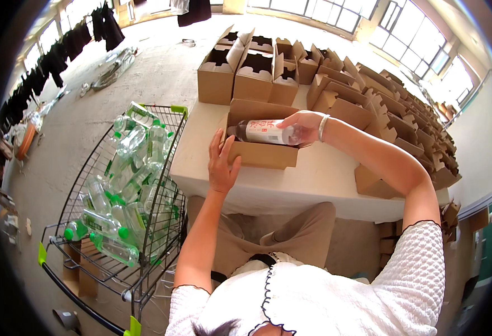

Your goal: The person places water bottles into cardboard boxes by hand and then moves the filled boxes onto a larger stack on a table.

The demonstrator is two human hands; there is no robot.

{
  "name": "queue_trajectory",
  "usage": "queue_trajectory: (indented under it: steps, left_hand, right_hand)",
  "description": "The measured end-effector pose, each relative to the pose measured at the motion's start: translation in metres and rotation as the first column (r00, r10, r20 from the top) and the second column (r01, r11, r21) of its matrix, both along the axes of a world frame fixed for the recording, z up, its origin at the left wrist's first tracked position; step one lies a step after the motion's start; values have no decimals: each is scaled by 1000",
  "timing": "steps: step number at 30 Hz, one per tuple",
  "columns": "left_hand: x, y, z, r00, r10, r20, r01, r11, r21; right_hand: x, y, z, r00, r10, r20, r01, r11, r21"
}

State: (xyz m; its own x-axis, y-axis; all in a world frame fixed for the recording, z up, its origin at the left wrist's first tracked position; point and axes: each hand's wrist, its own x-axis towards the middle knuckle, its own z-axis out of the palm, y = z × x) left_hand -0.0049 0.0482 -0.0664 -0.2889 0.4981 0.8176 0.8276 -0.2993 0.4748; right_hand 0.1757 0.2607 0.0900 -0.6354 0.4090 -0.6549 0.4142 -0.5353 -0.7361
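Note:
An open cardboard box (263,155) sits at the front of a white-covered table, straight ahead of me. Over its opening lies a plastic bottle (264,132) with a white and red label and a dark cap end toward the left. My right hand (305,127) grips the clear end of this bottle, fingers wrapped round it. At the box's left end is my left hand (222,162), its fingers spread and resting against the cardboard. Whether the bottle touches the box floor is hidden.
A wire shopping cart (155,215) full of clear green-capped bottles (128,162) stands on my left. Open boxes with dark contents (218,78) stand at the table's back; many more open cardboard boxes (344,106) fill its right side. Dark clothes (75,42) hang far left.

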Motion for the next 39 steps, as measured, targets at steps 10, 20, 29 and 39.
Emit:
queue_trajectory:
  steps: [10, 20, 29, 39]
  left_hand:
    - [3, 3, -5, 999, -22, 31, 23, 1000, -9]
    - [2, 3, -5, 1000, -22, 19, 22, 1000, -17]
    - [4, 7, -2, 998, -30, 53, 32, 999, -33]
    - [12, 17, 1, 995, -15, 94, 18, 999, -28]
  right_hand:
    - [-21, -8, -9, 853, 279, 441, -499, 681, 535]
    - [-36, -24, 17, 506, 296, 810, -863, 184, 471]
    - [-29, -6, -14, 624, 287, 727, -778, 319, 541]
    - [-46, 19, -53, 149, 345, 927, -938, -248, 243]
